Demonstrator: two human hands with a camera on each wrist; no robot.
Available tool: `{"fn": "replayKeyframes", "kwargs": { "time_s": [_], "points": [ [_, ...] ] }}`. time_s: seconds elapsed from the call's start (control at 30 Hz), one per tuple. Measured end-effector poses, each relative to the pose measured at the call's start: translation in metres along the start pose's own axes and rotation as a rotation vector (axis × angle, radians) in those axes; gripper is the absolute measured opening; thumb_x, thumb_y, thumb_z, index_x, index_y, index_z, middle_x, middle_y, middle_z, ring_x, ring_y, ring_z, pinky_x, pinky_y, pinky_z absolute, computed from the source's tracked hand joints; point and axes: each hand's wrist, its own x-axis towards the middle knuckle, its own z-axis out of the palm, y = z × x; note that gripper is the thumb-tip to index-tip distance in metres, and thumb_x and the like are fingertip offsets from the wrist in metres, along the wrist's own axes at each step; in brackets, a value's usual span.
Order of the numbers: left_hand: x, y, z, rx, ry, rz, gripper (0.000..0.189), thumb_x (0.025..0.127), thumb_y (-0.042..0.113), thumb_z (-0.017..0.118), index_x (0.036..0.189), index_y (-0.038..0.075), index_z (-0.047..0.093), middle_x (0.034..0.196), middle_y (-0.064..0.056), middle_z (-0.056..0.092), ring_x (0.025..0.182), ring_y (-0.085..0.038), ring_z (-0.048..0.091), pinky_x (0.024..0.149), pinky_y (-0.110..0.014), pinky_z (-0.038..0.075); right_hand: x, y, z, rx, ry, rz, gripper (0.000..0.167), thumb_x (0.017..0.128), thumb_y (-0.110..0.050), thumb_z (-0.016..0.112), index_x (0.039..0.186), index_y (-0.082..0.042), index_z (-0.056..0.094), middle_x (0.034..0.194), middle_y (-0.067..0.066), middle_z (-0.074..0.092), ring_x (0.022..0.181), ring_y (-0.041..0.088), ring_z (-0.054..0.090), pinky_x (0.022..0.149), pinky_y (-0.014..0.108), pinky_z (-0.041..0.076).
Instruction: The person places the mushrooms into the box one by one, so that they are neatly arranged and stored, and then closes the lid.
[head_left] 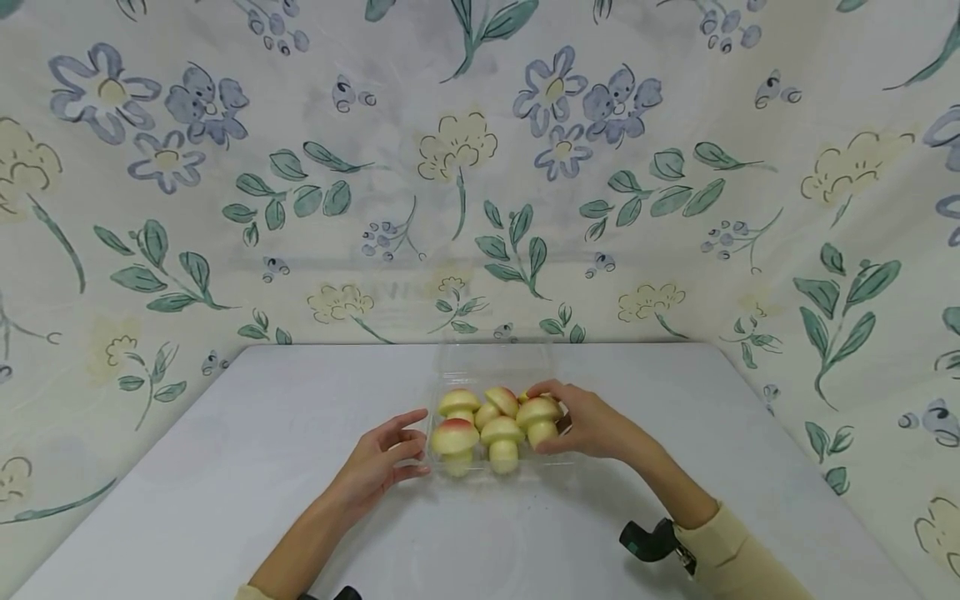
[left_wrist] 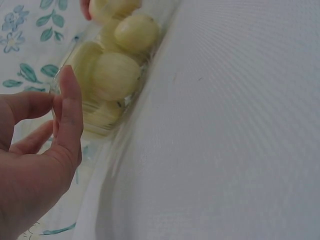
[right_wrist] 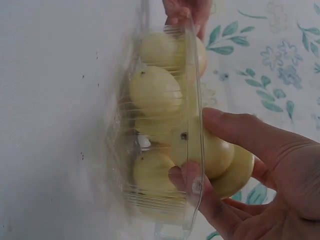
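Note:
A clear plastic box (head_left: 566, 460) holds several pale yellow-green mushroom-shaped pieces (head_left: 503, 433), some with reddish caps. My right hand (head_left: 588, 421) grips the rightmost mushroom-shaped piece (head_left: 538, 410) at the box's right end. In the right wrist view, the right thumb (right_wrist: 240, 130) lies at the rim beside that piece, and one finger shows through the clear wall. At the box's left end is my left hand (head_left: 378, 462), its fingers spread and loosely bent, fingertips right at the wall. The left wrist view shows the left hand (left_wrist: 50, 150) beside the box's edge.
The box's clear lid (head_left: 495, 358) stands raised behind it. Everything rests on a white table (head_left: 225, 475), with a floral cloth (head_left: 405, 167) hanging at its back and sides. A black wrist device (head_left: 648, 540) shows below the right sleeve (head_left: 742, 554).

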Motion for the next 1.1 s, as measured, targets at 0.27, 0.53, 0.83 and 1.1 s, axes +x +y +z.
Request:
{"fn": "replayKeyframes", "kwargs": {
  "time_s": [0.27,0.53,0.83,1.1],
  "points": [
    [0.001,-0.001,0.0,-0.004,-0.007,-0.001,0.057,0.096,0.006,0.058,0.149,0.004,0.036,0.103,-0.001,0.051,0.089,-0.013,0.054,0.081,-0.03,0.06,-0.004,-0.003,-0.002,-0.028,-0.004,0.02,0.066,0.081,-0.02,0.081,0.138,-0.01,0.049,0.131,0.011,0.057,0.097,0.017,0.064,0.078,0.02,0.056],
    [-0.001,0.001,0.001,0.004,-0.007,0.003,0.058,0.096,0.007,0.058,0.149,0.004,0.035,0.103,-0.001,0.051,0.09,-0.013,0.054,0.081,-0.029,0.06,-0.006,-0.008,-0.007,-0.043,-0.028,0.036,0.06,0.082,-0.021,0.08,0.135,-0.012,0.052,0.132,0.014,0.057,0.094,0.018,0.063,0.076,0.02,0.055],
    [-0.001,0.0,0.001,-0.01,-0.016,0.01,0.057,0.096,0.006,0.058,0.149,0.003,0.035,0.102,0.0,0.051,0.089,-0.012,0.054,0.081,-0.029,0.06,-0.007,-0.008,-0.01,-0.021,-0.054,0.067,0.058,0.084,-0.021,0.078,0.136,-0.014,0.052,0.132,0.018,0.055,0.092,0.023,0.07,0.074,0.028,0.059],
    [0.0,-0.001,0.0,-0.003,-0.019,0.01,0.059,0.096,0.006,0.058,0.15,0.003,0.034,0.103,-0.001,0.051,0.088,-0.011,0.055,0.08,-0.029,0.06,-0.009,-0.007,-0.014,-0.038,-0.049,0.09,0.056,0.085,-0.022,0.077,0.135,-0.015,0.053,0.13,0.02,0.057,0.092,0.025,0.071,0.074,0.032,0.06]
  ]
}}
